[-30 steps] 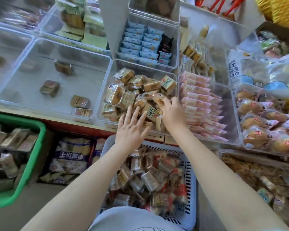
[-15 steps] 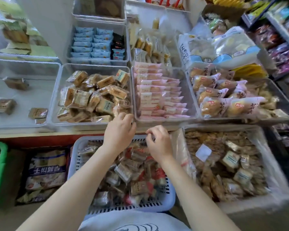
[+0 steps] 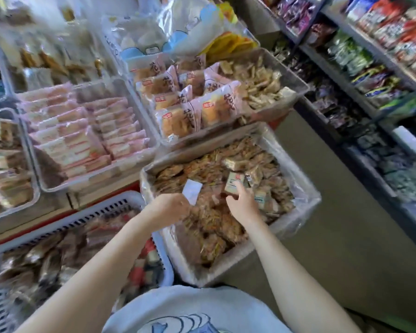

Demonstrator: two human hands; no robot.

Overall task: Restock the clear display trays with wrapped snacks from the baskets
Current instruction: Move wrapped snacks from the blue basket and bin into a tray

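Reaching with both hands into a plastic-lined box (image 3: 296, 188) of wrapped snacks (image 3: 209, 219) on a shop floor.

Seen from the head camera and blurred: the right hand (image 3: 244, 205) pinches a small beige wrapped snack (image 3: 233, 186) between thumb and fingers, just above the heap. The left hand (image 3: 169, 207) is curled over the box's near left part; whether it holds the white slip (image 3: 192, 193) beside it I cannot tell. A white slotted basket (image 3: 120, 204) of dark wrapped snacks sits just left of the box. Beyond them, clear display trays (image 3: 151, 137) hold pink packets (image 3: 82, 135) and bread-like packs (image 3: 192, 106). Store shelves (image 3: 360, 75) run along the right.
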